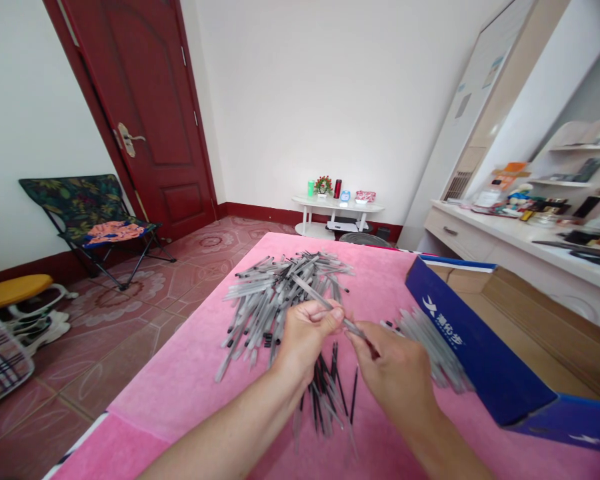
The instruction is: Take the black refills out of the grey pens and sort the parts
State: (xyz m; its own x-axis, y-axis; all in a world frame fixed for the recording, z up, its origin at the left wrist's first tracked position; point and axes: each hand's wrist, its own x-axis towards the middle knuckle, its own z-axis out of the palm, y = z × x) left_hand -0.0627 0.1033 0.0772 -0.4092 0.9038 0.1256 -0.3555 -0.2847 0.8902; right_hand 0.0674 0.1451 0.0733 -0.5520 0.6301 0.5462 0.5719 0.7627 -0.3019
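Both hands meet over the middle of the pink cloth. A translucent grey pen (pixel 310 290) slants through the fingers of my left hand (pixel 307 330), its far end pointing up and left. My right hand (pixel 397 367) pinches the near end of that pen; its fingertips are slightly blurred. Beyond my left hand spreads a big loose heap of similar pens (pixel 260 300), some with black caps. Below the hands lie thin black-tipped pen refills (pixel 325 393), partly hidden by my left wrist. To the right of my right hand is a neater row of translucent pen barrels (pixel 437 353).
A blue cardboard box (pixel 480 347), its top off, stands at the right of the pink-covered table (pixel 180 393). Farther right is a white dresser (pixel 460 233) with bottles and small items. A folding chair (pixel 85 207) and yellow stool (pixel 15 290) are at left.
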